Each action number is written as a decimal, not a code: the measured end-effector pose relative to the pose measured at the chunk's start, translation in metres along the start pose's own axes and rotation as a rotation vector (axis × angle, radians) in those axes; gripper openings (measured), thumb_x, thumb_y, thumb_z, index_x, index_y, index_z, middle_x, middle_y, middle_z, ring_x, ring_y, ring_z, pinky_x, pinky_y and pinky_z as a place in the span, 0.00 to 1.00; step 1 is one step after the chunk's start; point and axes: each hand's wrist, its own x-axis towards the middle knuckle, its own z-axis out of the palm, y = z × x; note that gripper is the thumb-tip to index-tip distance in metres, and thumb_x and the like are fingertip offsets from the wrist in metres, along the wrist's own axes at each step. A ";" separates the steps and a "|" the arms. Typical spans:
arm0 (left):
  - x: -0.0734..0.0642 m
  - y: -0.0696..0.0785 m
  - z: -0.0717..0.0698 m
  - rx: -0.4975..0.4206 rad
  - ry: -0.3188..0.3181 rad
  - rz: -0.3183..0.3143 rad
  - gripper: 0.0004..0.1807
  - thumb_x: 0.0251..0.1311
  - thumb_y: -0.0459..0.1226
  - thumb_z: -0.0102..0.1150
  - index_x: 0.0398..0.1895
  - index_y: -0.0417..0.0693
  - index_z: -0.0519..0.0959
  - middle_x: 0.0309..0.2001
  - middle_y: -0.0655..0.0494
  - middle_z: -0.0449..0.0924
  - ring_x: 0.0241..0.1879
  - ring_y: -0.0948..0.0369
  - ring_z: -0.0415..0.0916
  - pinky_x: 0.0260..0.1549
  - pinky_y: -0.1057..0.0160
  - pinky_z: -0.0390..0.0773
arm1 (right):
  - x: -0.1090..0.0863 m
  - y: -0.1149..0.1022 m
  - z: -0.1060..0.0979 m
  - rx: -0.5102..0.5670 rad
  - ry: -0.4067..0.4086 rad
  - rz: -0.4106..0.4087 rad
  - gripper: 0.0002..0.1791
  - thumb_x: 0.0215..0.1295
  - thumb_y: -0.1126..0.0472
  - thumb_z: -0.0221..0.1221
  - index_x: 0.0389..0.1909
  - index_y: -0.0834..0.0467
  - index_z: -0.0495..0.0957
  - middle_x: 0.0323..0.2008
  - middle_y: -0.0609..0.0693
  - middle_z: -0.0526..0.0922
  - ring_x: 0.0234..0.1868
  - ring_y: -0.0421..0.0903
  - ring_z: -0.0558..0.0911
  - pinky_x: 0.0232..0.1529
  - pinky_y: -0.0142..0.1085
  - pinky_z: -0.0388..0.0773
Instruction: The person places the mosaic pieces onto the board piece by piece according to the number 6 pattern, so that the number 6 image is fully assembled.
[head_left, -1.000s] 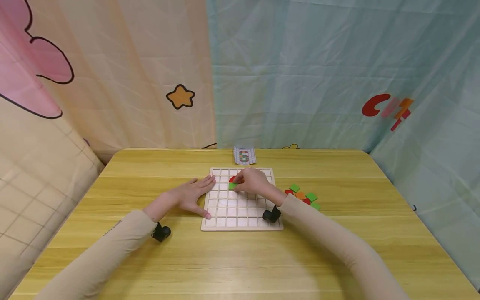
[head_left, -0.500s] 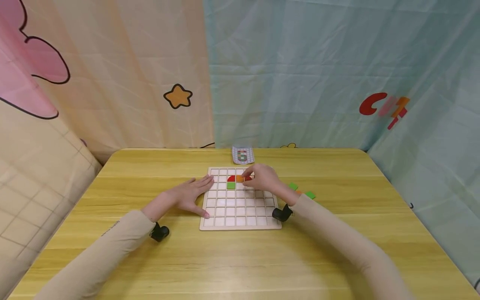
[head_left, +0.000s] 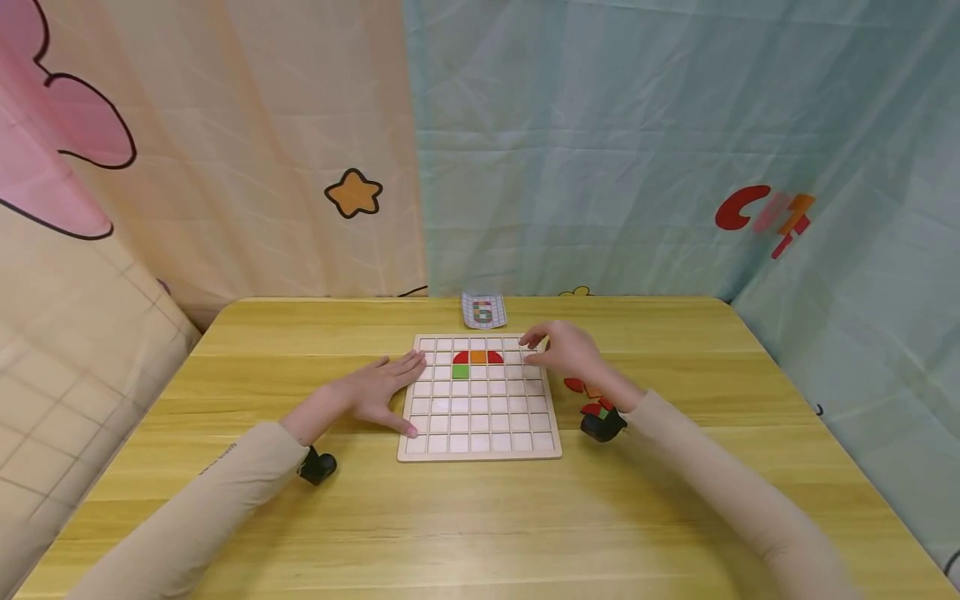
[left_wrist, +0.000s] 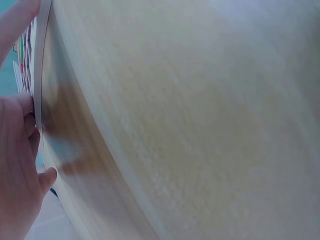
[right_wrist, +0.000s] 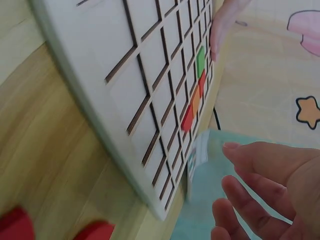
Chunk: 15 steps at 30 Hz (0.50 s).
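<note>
Head view, grid board (head_left: pixel 480 406), touching left hand (head_left: pixel 381 390)

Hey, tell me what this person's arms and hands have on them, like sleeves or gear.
The left sleeve and right sleeve are long and beige; the left bears a small dark marking, unreadable here. A small black device sits at each wrist. The left hand and right hand wear no gloves.

At lower centre of the head view, a whitish grid is being displayed by the board (head_left: pixel 480 456); red, orange and green are being shown by its tiles (head_left: pixel 478 357), yellow wood grain by the table (head_left: pixel 465 533) below.
</note>
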 end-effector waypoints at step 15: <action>0.000 -0.001 0.000 -0.006 -0.005 0.000 0.64 0.49 0.70 0.57 0.76 0.40 0.42 0.78 0.45 0.35 0.77 0.49 0.35 0.72 0.40 0.44 | -0.032 0.060 -0.020 -0.001 -0.030 -0.016 0.18 0.57 0.56 0.67 0.47 0.58 0.83 0.41 0.54 0.86 0.31 0.43 0.81 0.32 0.37 0.78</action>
